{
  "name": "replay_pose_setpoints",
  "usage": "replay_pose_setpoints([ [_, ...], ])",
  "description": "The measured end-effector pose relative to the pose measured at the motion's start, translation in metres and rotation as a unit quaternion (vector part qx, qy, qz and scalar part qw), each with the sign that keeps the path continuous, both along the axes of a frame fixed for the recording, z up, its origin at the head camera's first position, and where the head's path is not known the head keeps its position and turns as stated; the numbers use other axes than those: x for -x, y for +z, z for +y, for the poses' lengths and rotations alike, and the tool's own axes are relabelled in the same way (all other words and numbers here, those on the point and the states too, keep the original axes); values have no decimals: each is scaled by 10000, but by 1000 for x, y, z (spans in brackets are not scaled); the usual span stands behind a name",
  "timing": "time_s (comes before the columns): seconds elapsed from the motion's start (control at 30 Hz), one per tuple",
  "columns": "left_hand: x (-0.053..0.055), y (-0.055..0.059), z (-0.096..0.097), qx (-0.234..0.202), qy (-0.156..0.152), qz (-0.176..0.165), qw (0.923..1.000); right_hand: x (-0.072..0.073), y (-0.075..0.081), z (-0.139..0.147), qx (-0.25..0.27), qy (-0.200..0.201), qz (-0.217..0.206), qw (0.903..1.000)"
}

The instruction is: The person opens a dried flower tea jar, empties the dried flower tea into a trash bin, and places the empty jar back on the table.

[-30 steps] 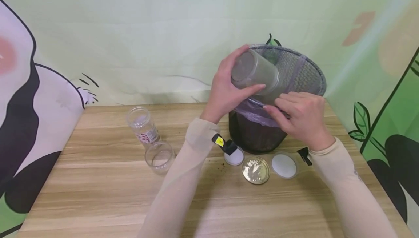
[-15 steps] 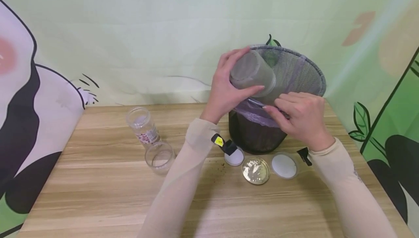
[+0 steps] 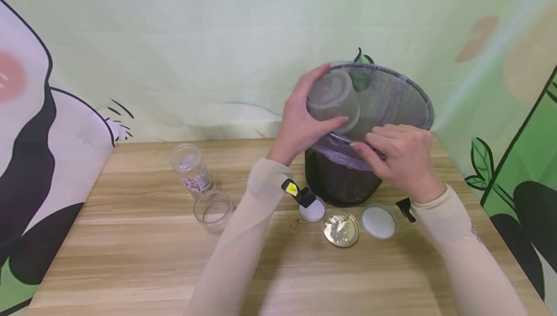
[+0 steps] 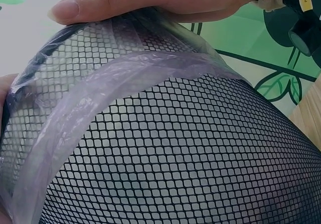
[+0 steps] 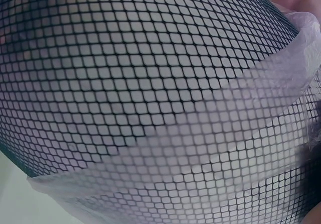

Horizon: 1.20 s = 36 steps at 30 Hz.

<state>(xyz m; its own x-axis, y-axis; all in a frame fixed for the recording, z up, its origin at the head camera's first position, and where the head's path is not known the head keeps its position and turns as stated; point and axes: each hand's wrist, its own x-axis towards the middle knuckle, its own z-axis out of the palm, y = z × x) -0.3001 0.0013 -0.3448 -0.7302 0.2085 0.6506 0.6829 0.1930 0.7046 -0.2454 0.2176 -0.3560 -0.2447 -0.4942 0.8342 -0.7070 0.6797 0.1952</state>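
Note:
My left hand (image 3: 300, 115) holds a clear plastic jar (image 3: 331, 93) upside down over the mouth of a black mesh wastebasket (image 3: 344, 180), its base turned up toward the head camera. Fingers wrap the far side and the thumb lies along the near side. At the basket's near rim my right hand (image 3: 398, 156) grips the edge and the translucent purple bin liner (image 3: 341, 154) folded over it. Both wrist views are mostly filled by the basket's mesh (image 4: 165, 148) and the liner's folded band (image 5: 200, 138). The jar's opening is hidden from the head camera.
Left on the wooden table (image 3: 130, 258) stand a labelled clear jar (image 3: 191, 168) and another open clear jar (image 3: 213, 209). In front of the basket lie two white round lids (image 3: 378, 222) and a shiny gold lid (image 3: 341, 229). Dark crumbs (image 3: 294, 222) are scattered nearby.
The jar in my left hand has tipped further, its open end swinging from the right to point down into the basket. My right hand keeps its grip on the rim.

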Motion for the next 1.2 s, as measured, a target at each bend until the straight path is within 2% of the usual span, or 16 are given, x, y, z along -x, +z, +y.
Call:
replay_pose_setpoints([
  [0.13,-1,0,1,10,5,-76,10000,0,-1,0,9,13,31,10000],
  [0.47,-1,1,1,28,14,29,10000,0,0,1,-41,1,-17,10000],
  [0.57,-1,1,0,29,99,93,9999,0,0,1,-43,-6,-24,10000],
  [0.73,-3,2,1,-76,361,385,9986,0,-1,0,20,-24,42,10000],
  [0.93,-5,3,0,-375,562,1199,9905,-1,0,-1,10,-57,43,10000],
  [1.03,-7,3,-2,-564,689,1436,9856,-2,0,-1,-30,-77,-4,10000],
  [1.1,-8,3,-5,-766,687,1448,9841,-4,0,-1,-44,-81,-32,10000],
  [1.2,-12,4,-10,-1066,616,1193,9852,-7,0,1,-3,-90,-82,9999],
])
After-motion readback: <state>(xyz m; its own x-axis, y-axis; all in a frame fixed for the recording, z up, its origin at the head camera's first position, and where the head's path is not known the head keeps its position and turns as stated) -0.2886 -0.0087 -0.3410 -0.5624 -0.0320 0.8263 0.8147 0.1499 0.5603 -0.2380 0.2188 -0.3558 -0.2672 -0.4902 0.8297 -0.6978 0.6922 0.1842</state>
